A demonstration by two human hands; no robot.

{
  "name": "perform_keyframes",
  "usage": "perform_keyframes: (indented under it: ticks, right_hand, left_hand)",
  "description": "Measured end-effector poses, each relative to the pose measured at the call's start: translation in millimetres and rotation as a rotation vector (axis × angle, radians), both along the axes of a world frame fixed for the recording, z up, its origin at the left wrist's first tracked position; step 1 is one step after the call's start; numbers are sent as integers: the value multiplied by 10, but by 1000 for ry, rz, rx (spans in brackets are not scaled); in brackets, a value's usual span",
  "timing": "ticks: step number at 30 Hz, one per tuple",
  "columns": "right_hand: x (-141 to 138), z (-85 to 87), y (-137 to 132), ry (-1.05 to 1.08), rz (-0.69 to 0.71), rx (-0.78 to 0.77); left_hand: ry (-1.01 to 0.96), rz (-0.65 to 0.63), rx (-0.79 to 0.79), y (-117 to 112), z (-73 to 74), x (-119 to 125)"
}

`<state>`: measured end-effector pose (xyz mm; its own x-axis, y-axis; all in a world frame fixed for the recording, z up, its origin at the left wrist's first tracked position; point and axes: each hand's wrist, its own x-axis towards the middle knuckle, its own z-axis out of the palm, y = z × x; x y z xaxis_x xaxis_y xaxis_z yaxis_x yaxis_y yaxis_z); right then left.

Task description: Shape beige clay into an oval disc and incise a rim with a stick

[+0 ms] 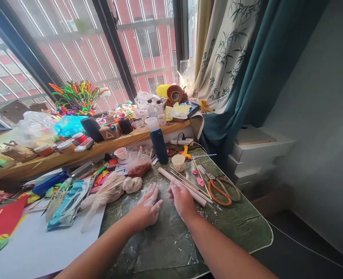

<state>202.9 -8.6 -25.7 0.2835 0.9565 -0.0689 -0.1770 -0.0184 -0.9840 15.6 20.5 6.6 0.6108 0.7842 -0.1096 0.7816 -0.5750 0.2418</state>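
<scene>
My left hand (148, 209) lies flat on a clear plastic sheet (162, 248), its powder-dusted fingers stretched out. To its right, my right hand (183, 199) has its fingers curled and the thumb pressed to the fingertips; whatever is between them is hidden. Behind my right hand a pale rolling pin (200, 198) lies at a slant beside several thin wooden sticks (186, 179). A lump of off-white clay or dough (132, 185) sits just beyond my left hand, next to a crumpled thin plastic bag (109, 190). White crumbs are scattered over the sheet.
Orange-handled scissors (220, 192) lie at the right. Beyond my hands stand a paper cup (178, 162), a dark blue bottle (159, 146) and a yellow glue gun (186, 152). White paper (69, 248) and blue packets (71, 205) lie left. A cluttered sill (127, 138) runs behind.
</scene>
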Motion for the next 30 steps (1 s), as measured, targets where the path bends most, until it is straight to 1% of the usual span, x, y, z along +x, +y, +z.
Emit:
perform_keyframes:
  ticks: [2, 3, 4, 8, 10, 11, 13, 16, 18, 19, 21, 22, 23, 25, 26, 28, 29, 30]
  right_hand:
    - [-3, -5, 6, -26, 10, -2]
    - [-4, -6, 8, -40, 14, -4]
    - [-4, -6, 8, -53, 16, -6]
    - [-2, 15, 2, -100, 20, 1]
    - [1, 40, -5, -115, 22, 10]
    - [2, 54, -8, -121, 21, 14]
    - [6, 82, -13, -130, 18, 24]
    - [16, 109, -18, -127, 10, 37]
    - [23, 112, -17, -111, 2, 36]
    - [26, 109, -15, -101, -4, 34]
    - [27, 100, -9, -76, -18, 27]
    - [26, 94, -6, -63, -25, 24]
    - [24, 89, -4, -52, -31, 22]
    - [19, 85, -4, -35, -37, 23]
    - [18, 87, -5, -30, -38, 24]
    - [16, 97, -12, -26, -41, 24]
    - [16, 103, -15, -27, -43, 21]
    - [16, 107, -18, -28, -44, 19]
  left_hand:
    - [-16, 26, 44, 59, 49, -71]
    - [-21, 39, 104, 61, 56, -98]
    - [-2, 22, 127, 46, 50, -119]
    - [123, 3, 89, -85, -10, -144]
    - [147, -20, 97, -109, 23, -136]
    - [145, -29, 122, -100, 67, -130]
    - [121, -30, 199, -51, 199, -105]
    - [49, 13, 331, 39, 408, -12]
    - [23, 53, 343, 56, 457, 88]
    - [31, 73, 315, 42, 439, 142]
    - [89, 93, 207, -31, 328, 239]
    - [132, 68, 144, -79, 253, 272]
    - [150, 55, 119, -125, 180, 292]
    - [186, 42, 61, -175, 85, 292]
    - [197, 34, 24, -169, 75, 275]
    - [183, 5, -5, -92, 125, 226]
    - [154, -11, 12, -31, 168, 202]
    - [103, -20, 63, 36, 209, 184]
